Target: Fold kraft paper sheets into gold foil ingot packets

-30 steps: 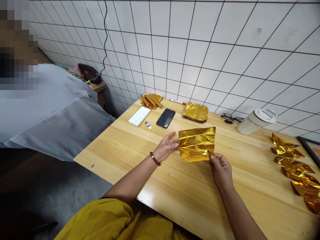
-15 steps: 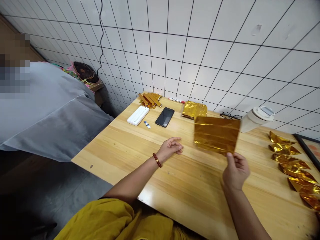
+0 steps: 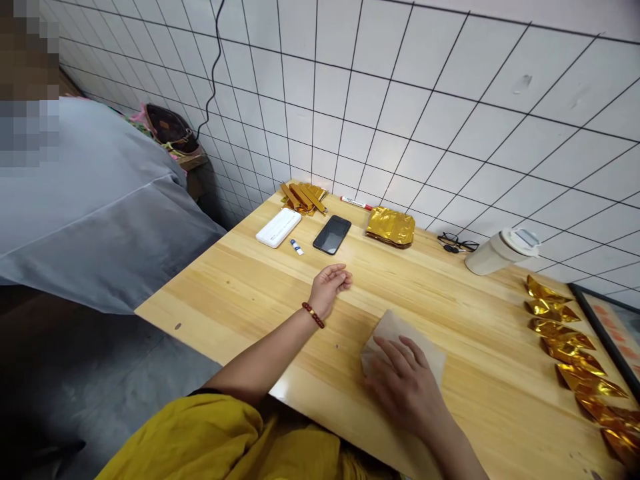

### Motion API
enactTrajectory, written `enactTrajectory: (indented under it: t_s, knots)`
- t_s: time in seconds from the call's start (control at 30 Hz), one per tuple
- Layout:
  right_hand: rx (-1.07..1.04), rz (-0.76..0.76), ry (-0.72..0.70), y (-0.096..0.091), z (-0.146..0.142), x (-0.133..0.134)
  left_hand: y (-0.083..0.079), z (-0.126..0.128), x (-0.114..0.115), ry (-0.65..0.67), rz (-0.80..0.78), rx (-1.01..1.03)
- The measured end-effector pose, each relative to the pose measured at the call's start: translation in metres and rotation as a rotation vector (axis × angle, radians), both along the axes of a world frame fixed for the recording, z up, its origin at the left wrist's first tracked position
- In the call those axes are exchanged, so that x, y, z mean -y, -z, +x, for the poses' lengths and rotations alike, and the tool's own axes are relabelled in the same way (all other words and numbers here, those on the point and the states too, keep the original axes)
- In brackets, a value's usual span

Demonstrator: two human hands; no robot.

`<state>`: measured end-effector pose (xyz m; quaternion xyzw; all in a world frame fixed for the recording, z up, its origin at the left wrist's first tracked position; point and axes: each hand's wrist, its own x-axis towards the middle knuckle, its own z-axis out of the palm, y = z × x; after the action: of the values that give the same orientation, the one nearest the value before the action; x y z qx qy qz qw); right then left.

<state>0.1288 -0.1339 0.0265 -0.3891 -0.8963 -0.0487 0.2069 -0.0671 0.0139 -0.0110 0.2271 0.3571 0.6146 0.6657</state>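
Tiled corner with a wooden table, seen from its near side; parts in descending order of size. Right: a row of folded gold pieces, at least six, running from far to near; judged by their shaped form, these are the part already done. Near centre: one sheet, pale face up on the tabletop, apparently unfolded and therefore at an early stage. Right hand: blurred, laid over this sheet with fingers spread; no pinch is visible, and how firmly it presses cannot be told. Left hand: left of the sheet and apart from it, fingers loosely curled, holding nothing visible. Far right: a lidded tumbler, tilted in view. Far centre: a flat stack of gold sheets, not shaped like the row and judged to be the part left; its count cannot be read. Far left: gold strips in a loose heap, their role unclear, with a phone nearer and to their right.
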Motion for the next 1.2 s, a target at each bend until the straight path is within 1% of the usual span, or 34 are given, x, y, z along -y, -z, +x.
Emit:
enactTrajectory:
  t_s: [0.07,0.17,0.23,0.3,0.4,0.47,0.53,0.57,0.63,0.7,0.73,0.77,0.83,0.9,0.97,1.03,1.1,1.2]
  knots:
    - [0.016,0.012,0.016,-0.001,0.008,-0.001,-0.001,-0.002,-0.001,-0.002,-0.011,0.017]
    - [0.068,0.011,0.181,-0.002,0.02,0.001,0.0,-0.002,-0.001,0.002,-0.004,0.012]
    - [0.112,-0.018,0.276,0.002,0.023,0.01,0.001,-0.002,-0.001,-0.001,-0.004,0.013]
    - [0.145,-0.043,0.316,0.011,0.019,0.027,0.001,-0.002,-0.001,-0.003,-0.013,0.021]
    - [0.167,-0.061,0.388,0.031,0.01,0.06,0.002,-0.002,-0.001,0.0,-0.021,0.037]
    - [0.164,-0.076,0.452,0.043,0.006,0.076,0.002,-0.003,-0.002,0.002,-0.024,0.042]
    - [0.167,-0.1,0.488,0.051,0.008,0.083,0.003,-0.003,-0.003,0.007,-0.024,0.042]
    - [0.174,-0.116,0.484,0.054,0.01,0.081,0.004,-0.003,-0.003,0.014,-0.023,0.039]
    - [0.196,-0.157,0.423,0.056,0.018,0.069,0.006,-0.003,-0.003,0.033,-0.008,0.013]
    - [0.225,-0.22,0.315,0.054,0.029,0.046,0.008,-0.001,-0.002,0.053,0.043,-0.072]
    - [0.236,-0.252,0.244,0.053,0.035,0.03,0.008,0.001,0.0,0.064,0.093,-0.146]
    - [0.246,-0.28,0.184,0.051,0.04,0.013,0.007,0.003,0.003,0.074,0.162,-0.24]
    - [0.245,-0.304,0.087,0.046,0.048,-0.021,0.002,0.009,0.012,0.102,0.35,-0.465]
    - [0.25,-0.319,0.036,0.04,0.049,-0.049,-0.005,0.017,0.022,0.151,0.571,-0.701]
    - [0.235,-0.288,0.051,0.036,0.042,-0.065,-0.011,0.026,0.03,0.229,0.771,-0.912]
    - [0.199,-0.249,0.113,0.035,0.029,-0.068,-0.013,0.035,0.034,0.3,0.909,-1.089]
    - [0.174,-0.234,0.181,0.039,0.016,-0.063,-0.007,0.042,0.034,0.376,0.988,-1.242]
    - [0.19,-0.25,0.269,0.05,0.004,-0.051,0.007,0.047,0.032,0.58,1.104,-1.453]
